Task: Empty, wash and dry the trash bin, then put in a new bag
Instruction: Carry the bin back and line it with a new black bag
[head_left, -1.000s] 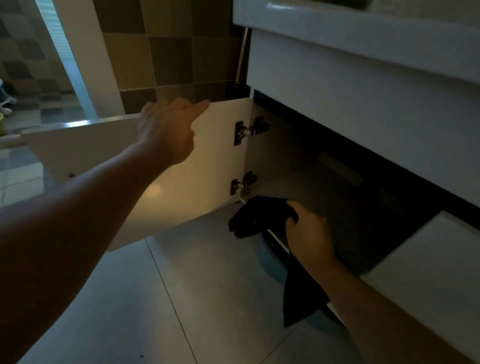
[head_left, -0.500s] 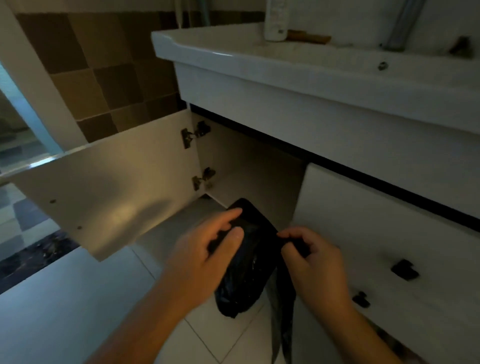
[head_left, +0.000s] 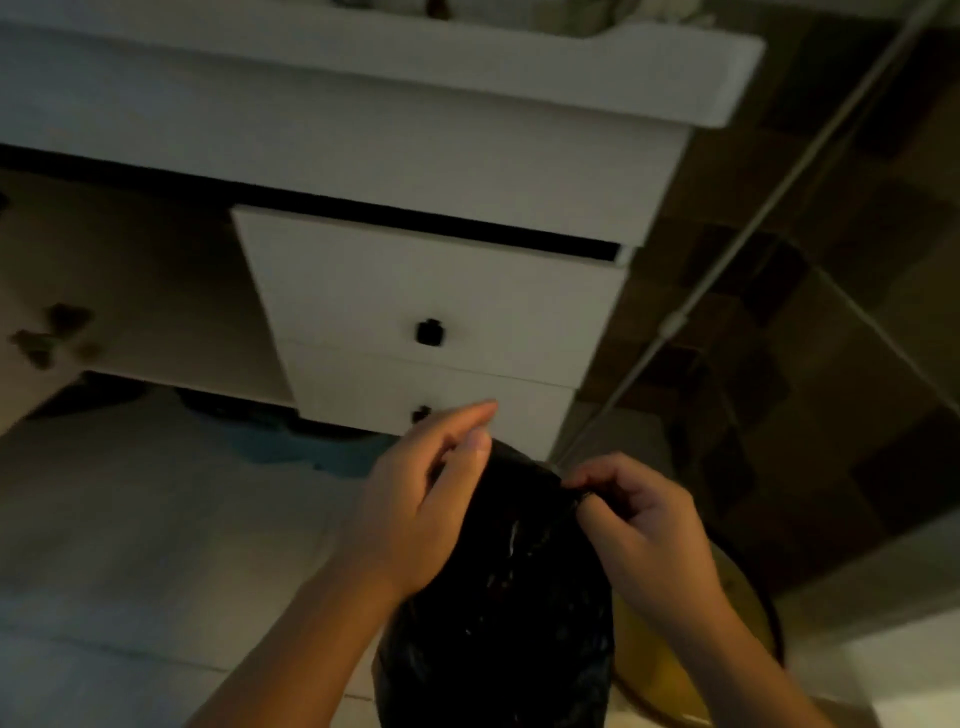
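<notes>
A black plastic bag (head_left: 514, 587) hangs in front of me at the lower middle of the head view. My left hand (head_left: 426, 499) holds its top edge on the left, thumb against the plastic and forefinger pointing outward. My right hand (head_left: 639, 525) pinches the bag's top edge on the right with curled fingers. A round yellowish bin (head_left: 727, 649) with a dark rim stands on the floor at the lower right, partly hidden behind the bag and my right forearm.
The white vanity's two drawers (head_left: 436, 306) with black knobs are straight ahead under the basin edge (head_left: 363, 67). The open cabinet (head_left: 130, 291) is at left. Brown tiled wall (head_left: 810, 364) and a thin pole (head_left: 727, 249) stand at right. Pale floor tiles (head_left: 156, 545) lie below.
I have turned right, away from the open cabinet and toward the drawers. Both hands have carried the black bag over beside the yellowish bin, still holding its top.
</notes>
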